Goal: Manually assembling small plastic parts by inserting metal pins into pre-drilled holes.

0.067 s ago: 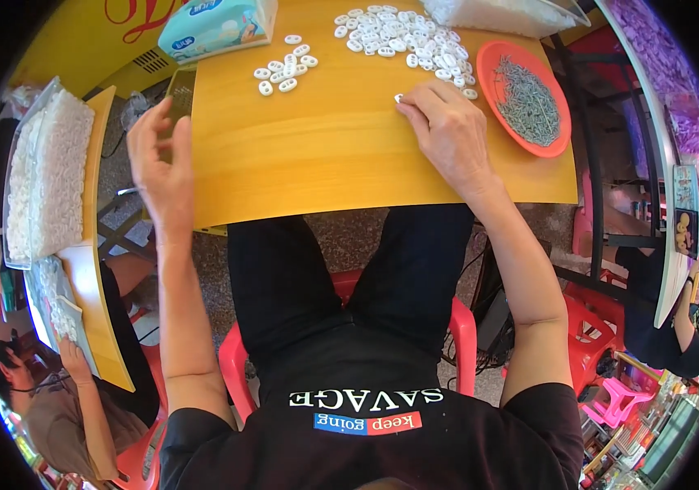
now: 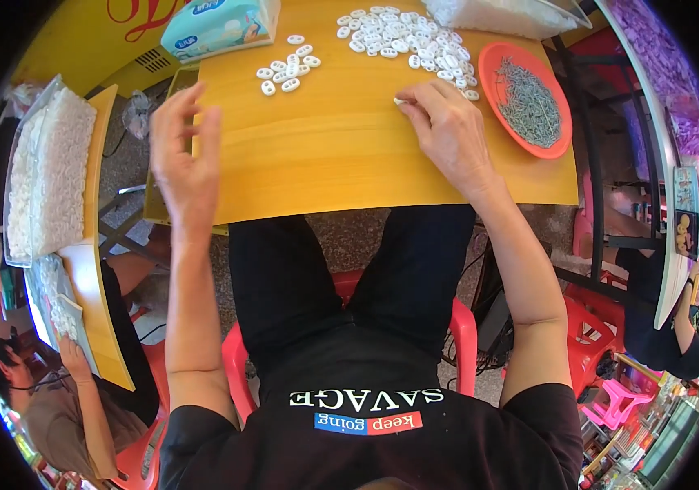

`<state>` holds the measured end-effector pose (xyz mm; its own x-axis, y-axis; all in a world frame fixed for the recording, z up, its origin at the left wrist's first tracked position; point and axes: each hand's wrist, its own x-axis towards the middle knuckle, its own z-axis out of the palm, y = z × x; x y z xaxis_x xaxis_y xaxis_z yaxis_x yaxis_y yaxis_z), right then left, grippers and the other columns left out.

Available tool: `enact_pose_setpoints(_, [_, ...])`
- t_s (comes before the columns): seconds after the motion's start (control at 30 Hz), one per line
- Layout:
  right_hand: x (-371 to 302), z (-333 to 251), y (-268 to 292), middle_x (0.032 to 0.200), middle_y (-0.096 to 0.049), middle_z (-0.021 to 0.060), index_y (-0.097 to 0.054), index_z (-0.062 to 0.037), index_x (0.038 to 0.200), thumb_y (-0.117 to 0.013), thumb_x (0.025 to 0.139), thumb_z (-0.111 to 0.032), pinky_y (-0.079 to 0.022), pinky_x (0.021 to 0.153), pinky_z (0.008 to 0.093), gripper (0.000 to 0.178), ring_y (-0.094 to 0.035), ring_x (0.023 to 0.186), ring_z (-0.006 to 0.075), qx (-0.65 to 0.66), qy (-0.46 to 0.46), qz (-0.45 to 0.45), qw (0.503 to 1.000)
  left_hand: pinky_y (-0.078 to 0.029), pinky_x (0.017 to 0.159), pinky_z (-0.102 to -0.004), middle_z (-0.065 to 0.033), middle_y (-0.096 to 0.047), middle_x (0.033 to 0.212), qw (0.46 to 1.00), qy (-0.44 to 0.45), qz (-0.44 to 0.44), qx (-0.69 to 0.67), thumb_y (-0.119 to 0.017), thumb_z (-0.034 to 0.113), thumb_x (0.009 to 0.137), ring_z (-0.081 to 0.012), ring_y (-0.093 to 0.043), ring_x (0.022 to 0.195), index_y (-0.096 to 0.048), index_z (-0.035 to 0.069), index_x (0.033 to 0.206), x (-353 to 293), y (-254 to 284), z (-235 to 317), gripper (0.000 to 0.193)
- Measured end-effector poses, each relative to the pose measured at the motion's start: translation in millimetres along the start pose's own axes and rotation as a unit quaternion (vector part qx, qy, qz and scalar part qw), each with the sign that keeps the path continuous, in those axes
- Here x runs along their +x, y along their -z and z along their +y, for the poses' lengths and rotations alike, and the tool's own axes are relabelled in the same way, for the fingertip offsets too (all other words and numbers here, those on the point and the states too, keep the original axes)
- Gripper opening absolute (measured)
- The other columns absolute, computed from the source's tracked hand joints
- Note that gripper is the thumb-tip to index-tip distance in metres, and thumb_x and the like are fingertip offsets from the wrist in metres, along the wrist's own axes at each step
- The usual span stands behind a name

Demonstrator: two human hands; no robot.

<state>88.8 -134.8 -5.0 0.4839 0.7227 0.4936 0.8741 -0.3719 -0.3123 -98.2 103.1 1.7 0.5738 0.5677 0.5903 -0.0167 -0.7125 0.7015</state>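
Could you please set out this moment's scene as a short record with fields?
Left hand: open, at the left edge of the table, nothing visible in it
Right hand: fingers pinching a small white piece, mostly hidden
Far left: small group of white oval pieces, near a tissue pack
Far centre-right: larger pile of similar pieces
Right side: red bowl of thin grey metal pieces
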Motion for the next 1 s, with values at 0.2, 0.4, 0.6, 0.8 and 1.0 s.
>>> enact_pose_setpoints(0.2, [6, -3, 7, 0.093, -0.064, 0.0148, -0.067, -0.0029, 0.091, -0.062, 0.085, -0.008, -0.051, 0.075, 0.0407, 0.009, -0.063, 0.085, 0.0331, 0.099, -0.093, -0.058, 0.989, -0.047, 0.080, -0.0239, -0.0046, -0.063, 0.104, 0.969, 0.058, -0.171, -0.169, -0.059, 0.007, 0.093, -0.0112, -0.059, 0.095, -0.061, 0.002, 0.117, -15, -71, 54, 0.024])
enact_pose_setpoints(0.4, [2, -7, 16, 0.089, -0.064, 0.0157, -0.068, -0.0037, 0.092, -0.061, 0.084, -0.007, -0.050, 0.075, 0.0408, 0.011, -0.063, 0.084, 0.0348, 0.112, -0.072, -0.046, 0.990, -0.048, 0.076, -0.0227, -0.0053, -0.065, 0.099, 0.942, 0.134, -0.224, -0.213, -0.059, 0.008, 0.094, -0.0101, -0.061, 0.087, -0.062, 0.000, 0.113, -21, -111, 69, 0.021])
enact_pose_setpoints(0.6, [0, -17, 40, 0.085, -0.062, 0.0115, -0.065, -0.0014, 0.093, -0.065, 0.083, -0.004, -0.051, 0.065, 0.0328, 0.010, -0.062, 0.074, 0.0237, 0.270, -0.127, -0.013, 0.954, -0.053, 0.072, -0.0247, -0.0086, -0.068, 0.093, 0.839, 0.268, -0.243, -0.407, -0.058, 0.009, 0.095, -0.0124, -0.064, 0.079, -0.062, -0.004, 0.108, -13, -122, 77, 0.019])
enact_pose_setpoints(0.8, [-11, -5, 63, 0.085, -0.062, 0.0104, -0.062, -0.0007, 0.093, -0.065, 0.083, -0.002, -0.051, 0.063, 0.0309, 0.010, -0.062, 0.070, 0.0208, 0.271, -0.082, -0.036, 0.958, -0.054, 0.073, -0.0261, -0.0092, -0.068, 0.090, 0.798, 0.283, -0.289, -0.448, -0.062, 0.012, 0.094, -0.0134, -0.065, 0.079, -0.062, -0.003, 0.105, -19, -127, 85, 0.020])
enact_pose_setpoints(1.0, [-9, 76, 89, 0.085, -0.064, 0.0097, -0.068, -0.0046, 0.091, -0.066, 0.084, -0.009, -0.051, 0.068, 0.0343, 0.008, -0.065, 0.079, 0.0249, 0.062, -0.094, 0.037, 0.993, -0.053, 0.071, -0.0254, -0.0094, -0.068, 0.089, 0.797, 0.281, -0.289, -0.449, -0.063, 0.012, 0.093, -0.0134, -0.064, 0.077, -0.062, -0.003, 0.101, -25, -132, 83, 0.017])
